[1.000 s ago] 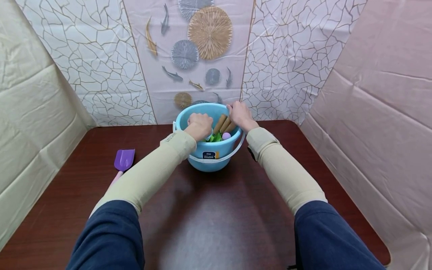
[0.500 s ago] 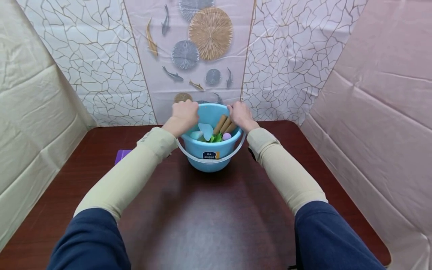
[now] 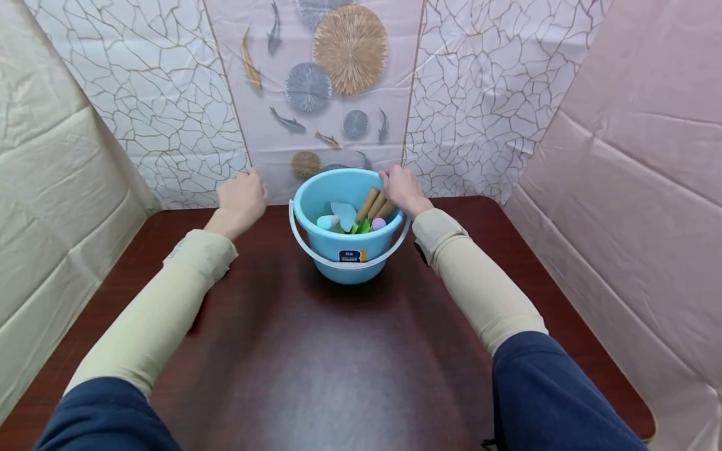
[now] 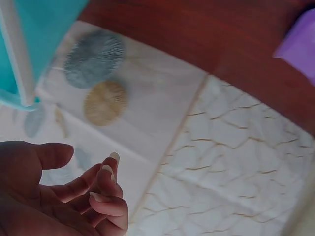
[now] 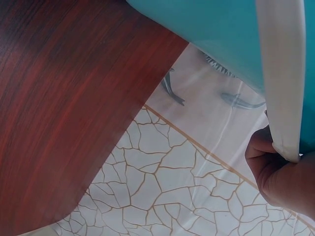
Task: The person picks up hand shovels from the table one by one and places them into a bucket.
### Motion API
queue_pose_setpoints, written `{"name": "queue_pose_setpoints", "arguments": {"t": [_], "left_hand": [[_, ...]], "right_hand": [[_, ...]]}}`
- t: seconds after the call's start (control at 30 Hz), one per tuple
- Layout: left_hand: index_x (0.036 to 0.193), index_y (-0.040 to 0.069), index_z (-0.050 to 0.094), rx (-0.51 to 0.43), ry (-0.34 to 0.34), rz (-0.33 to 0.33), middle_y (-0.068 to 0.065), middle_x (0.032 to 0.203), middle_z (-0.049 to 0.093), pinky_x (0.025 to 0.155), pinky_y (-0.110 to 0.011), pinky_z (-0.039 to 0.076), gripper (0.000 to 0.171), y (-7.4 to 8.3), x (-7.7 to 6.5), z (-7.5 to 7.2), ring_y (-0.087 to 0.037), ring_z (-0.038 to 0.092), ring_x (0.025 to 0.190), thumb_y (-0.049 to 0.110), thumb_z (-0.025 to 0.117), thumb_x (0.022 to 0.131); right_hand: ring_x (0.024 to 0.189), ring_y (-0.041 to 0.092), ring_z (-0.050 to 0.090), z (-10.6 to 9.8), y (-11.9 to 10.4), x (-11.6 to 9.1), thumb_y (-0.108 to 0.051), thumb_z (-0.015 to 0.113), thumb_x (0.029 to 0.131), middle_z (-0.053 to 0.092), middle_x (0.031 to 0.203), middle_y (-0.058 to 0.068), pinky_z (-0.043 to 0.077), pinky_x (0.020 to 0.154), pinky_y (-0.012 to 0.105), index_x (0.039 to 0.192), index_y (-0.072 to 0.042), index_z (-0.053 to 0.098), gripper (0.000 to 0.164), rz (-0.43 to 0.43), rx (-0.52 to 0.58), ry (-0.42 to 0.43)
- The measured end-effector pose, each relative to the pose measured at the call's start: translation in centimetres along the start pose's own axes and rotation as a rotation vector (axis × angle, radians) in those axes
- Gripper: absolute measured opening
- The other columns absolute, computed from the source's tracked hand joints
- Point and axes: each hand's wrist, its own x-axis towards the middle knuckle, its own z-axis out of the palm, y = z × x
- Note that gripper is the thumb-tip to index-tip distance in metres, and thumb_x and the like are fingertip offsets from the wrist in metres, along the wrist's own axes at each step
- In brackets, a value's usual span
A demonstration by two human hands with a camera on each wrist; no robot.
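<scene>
A light blue bucket with a white handle stands at the back of the table. My right hand grips its rim on the right side, and in the right wrist view those fingers curl beside the handle's end. Inside the bucket lie a pale blue shovel blade, several brown handles, green leaf-like pieces and a round lilac end. My left hand hovers left of the bucket, loosely curled around nothing. A purple toy shovel shows partly in the left wrist view; my left arm hides it from the head view.
The dark red-brown table has rounded corners. Patterned cloth hangs behind it, and plain folded cloth walls flank both sides. The bucket's handle hangs down across its front.
My left hand came up out of the bucket and moved left, away from it, exposing the pale blue shovel blade. The left arm now covers the purple shovel. My right hand stays on the rim.
</scene>
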Motion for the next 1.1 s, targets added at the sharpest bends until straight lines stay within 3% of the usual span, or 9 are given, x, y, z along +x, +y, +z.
{"name": "queue_pose_setpoints", "arguments": {"t": [0.27, 0.6, 0.83, 1.1], "left_hand": [[0.122, -0.014, 0.043, 0.006, -0.126, -0.123, -0.038, 0.113, 0.055, 0.077, -0.063, 0.046, 0.043, -4.7, -2.3, 2.3, -0.057, 0.054, 0.104, 0.019, 0.036, 0.095], [0.113, -0.019, 0.046, 0.027, -0.271, -0.188, -0.044, 0.113, 0.055, 0.065, -0.060, 0.049, 0.051, -10.0, -6.1, 5.7, -0.055, 0.058, 0.101, 0.030, 0.042, 0.096], [0.118, -0.019, 0.049, 0.011, -0.402, -0.248, -0.040, 0.119, 0.054, 0.075, -0.058, 0.048, 0.060, -10.8, -7.6, 7.3, -0.053, 0.057, 0.106, 0.036, 0.045, 0.096], [0.114, -0.017, 0.052, 0.015, -0.448, -0.286, -0.037, 0.113, 0.059, 0.075, -0.054, 0.048, 0.057, -10.4, -8.6, 8.7, -0.047, 0.062, 0.095, 0.037, 0.048, 0.096]], "right_hand": [[0.069, 0.022, 0.052, -0.1, -0.3, 0.1, -0.035, 0.032, 0.105, 0.050, 0.073, 0.007, 0.041, 0.065, 0.033, 0.080, -0.010, 0.056, 0.042, -0.013, -0.007, -0.004], [0.067, 0.021, 0.052, -0.3, -0.3, 0.2, -0.036, 0.031, 0.105, 0.048, 0.071, 0.006, 0.040, 0.064, 0.033, 0.078, -0.011, 0.053, 0.043, -0.006, -0.014, -0.012], [0.067, 0.022, 0.050, -0.3, 0.1, 0.1, -0.037, 0.030, 0.105, 0.047, 0.071, 0.006, 0.039, 0.063, 0.034, 0.077, -0.012, 0.052, 0.043, -0.005, -0.028, -0.007], [0.069, 0.022, 0.051, 0.0, 0.2, 0.2, -0.037, 0.030, 0.105, 0.048, 0.074, 0.006, 0.040, 0.064, 0.033, 0.081, -0.011, 0.054, 0.043, -0.005, -0.025, -0.005]]}}
